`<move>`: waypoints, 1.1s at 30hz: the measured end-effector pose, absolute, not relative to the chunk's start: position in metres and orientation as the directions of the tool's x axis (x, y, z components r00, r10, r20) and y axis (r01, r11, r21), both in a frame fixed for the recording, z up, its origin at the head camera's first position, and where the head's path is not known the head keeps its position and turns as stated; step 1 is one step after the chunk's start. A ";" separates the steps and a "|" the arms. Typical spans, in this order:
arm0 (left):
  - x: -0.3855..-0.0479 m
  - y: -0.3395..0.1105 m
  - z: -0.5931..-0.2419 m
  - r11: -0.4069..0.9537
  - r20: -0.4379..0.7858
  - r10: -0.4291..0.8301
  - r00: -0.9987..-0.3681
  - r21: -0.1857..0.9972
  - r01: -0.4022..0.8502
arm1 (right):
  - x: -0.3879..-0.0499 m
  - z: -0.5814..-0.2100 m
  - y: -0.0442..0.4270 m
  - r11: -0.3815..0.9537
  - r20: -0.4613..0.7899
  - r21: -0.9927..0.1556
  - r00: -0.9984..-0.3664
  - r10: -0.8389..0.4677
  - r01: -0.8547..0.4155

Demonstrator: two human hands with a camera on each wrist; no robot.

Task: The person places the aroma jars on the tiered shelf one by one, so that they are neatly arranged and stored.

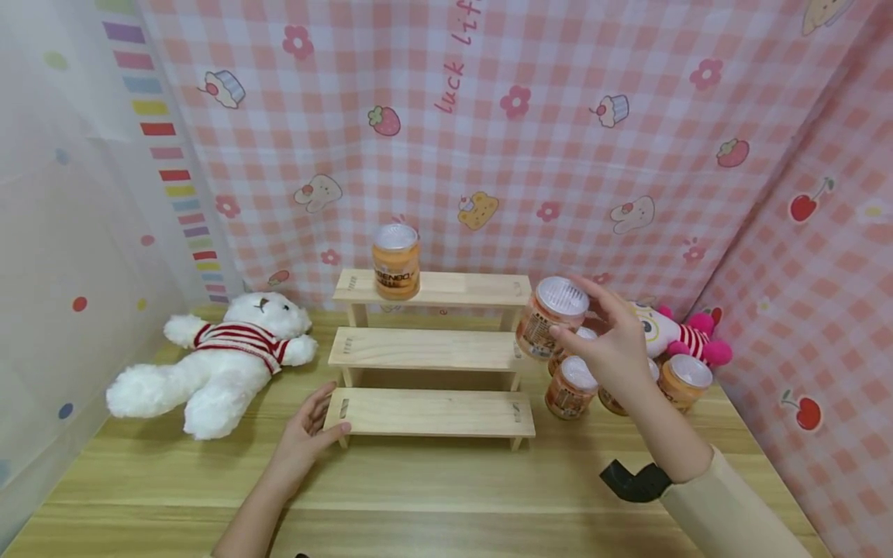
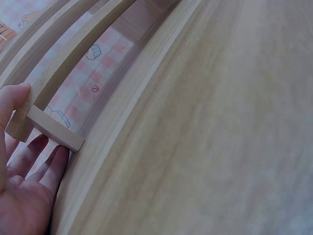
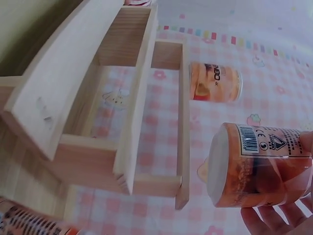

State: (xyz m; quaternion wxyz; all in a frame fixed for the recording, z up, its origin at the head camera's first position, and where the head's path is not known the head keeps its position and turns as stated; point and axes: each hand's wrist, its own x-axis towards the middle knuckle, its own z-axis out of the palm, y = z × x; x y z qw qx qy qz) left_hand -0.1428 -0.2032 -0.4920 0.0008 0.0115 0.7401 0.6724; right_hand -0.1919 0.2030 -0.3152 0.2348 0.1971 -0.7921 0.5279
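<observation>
Orange with a clear lid, a jar [image 1: 540, 329] is held in the air, nearly upright, just beside the right end of a three-tier wooden stand [image 1: 432, 350]. A person's right hand [image 1: 617, 349] grips it by the sides, thumb on the near face and fingers behind. The left hand [image 1: 300, 438] holds the left end of the lowest tier, thumb on top and fingers around the leg. A matching jar [image 1: 396, 267] stands toward the left of the top tier; more jars [image 1: 570, 395] cluster on the table [image 1: 446, 496], below and right of the held one. Good handling here calls for keeping the jar level and its base free of fingers. The right wrist view shows a gap to the tiers, worth keeping to avoid a bump. Light, steady pressure from the left should suit; leaning hard could shift the stand.
</observation>
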 end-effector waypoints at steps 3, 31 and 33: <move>-0.143 -0.204 -0.492 0.097 0.011 0.020 -1.000 0.995 0.013 | -0.199 -0.311 0.194 0.342 0.579 -0.750 -0.812 -0.076 -0.567; -0.143 -0.203 -0.491 0.096 0.001 0.012 -1.000 0.995 0.002 | -0.260 -0.290 0.120 0.269 0.534 -0.789 -0.833 -0.144 -0.552; -0.143 -0.203 -0.491 0.098 0.003 0.012 -1.000 0.995 0.004 | -0.263 -0.291 0.117 0.271 0.524 -0.795 -0.840 -0.140 -0.542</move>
